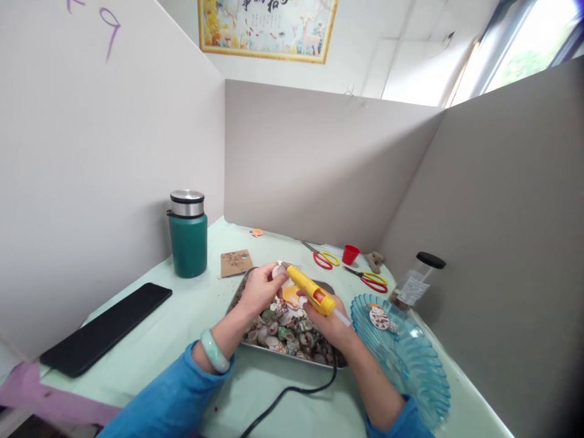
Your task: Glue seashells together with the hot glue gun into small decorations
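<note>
My right hand (pixel 329 322) grips a yellow hot glue gun (pixel 310 291), its nozzle pointing up-left at a small pale shell (pixel 278 270). My left hand (pixel 258 288) pinches that shell just above a metal tray (pixel 292 358) filled with several mixed seashells (pixel 287 331). A green bangle sits on my left wrist. The gun's black cord (pixel 292 392) runs down toward me across the table.
A blue glass plate (pixel 410 359) with a shell on it lies at the right. Behind are two scissors (pixel 326 258) (pixel 371 280), a red cup (pixel 350 253), a clear jar (pixel 417 280), a green flask (pixel 188 234), a brown card (pixel 236 263) and a black phone (pixel 107 328). Partition walls enclose the table.
</note>
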{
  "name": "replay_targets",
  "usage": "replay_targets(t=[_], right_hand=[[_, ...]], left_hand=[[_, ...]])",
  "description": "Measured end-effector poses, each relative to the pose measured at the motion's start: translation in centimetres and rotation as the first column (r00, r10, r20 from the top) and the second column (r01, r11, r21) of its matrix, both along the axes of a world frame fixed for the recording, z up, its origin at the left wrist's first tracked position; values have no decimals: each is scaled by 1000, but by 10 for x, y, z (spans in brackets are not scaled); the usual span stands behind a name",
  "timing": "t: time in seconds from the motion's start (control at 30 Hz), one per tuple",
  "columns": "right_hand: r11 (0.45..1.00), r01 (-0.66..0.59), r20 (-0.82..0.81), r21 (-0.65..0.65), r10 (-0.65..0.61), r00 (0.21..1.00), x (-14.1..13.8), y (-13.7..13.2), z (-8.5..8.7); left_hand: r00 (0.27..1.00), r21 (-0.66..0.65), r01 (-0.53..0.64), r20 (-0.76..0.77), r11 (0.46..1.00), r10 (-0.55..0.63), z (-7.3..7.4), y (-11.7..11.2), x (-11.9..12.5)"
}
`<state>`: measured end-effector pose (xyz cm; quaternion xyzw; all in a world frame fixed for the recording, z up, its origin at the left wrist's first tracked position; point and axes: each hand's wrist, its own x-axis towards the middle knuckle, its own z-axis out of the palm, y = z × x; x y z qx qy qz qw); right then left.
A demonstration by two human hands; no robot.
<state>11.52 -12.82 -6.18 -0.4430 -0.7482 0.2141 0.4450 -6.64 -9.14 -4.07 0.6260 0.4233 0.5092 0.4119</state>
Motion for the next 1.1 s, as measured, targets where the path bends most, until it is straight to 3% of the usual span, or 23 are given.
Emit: replay_targets(t=[0.23, 1.1], right_hand=[[998, 30, -63, -46, -32, 997, 1, 2, -4], [999, 35, -25, -10, -35, 999, 1, 2, -2]], left_hand=[[996, -83, 44, 81, 996, -38, 2, 0, 0], [985, -69, 89, 153, 994, -77, 1, 0, 0]])
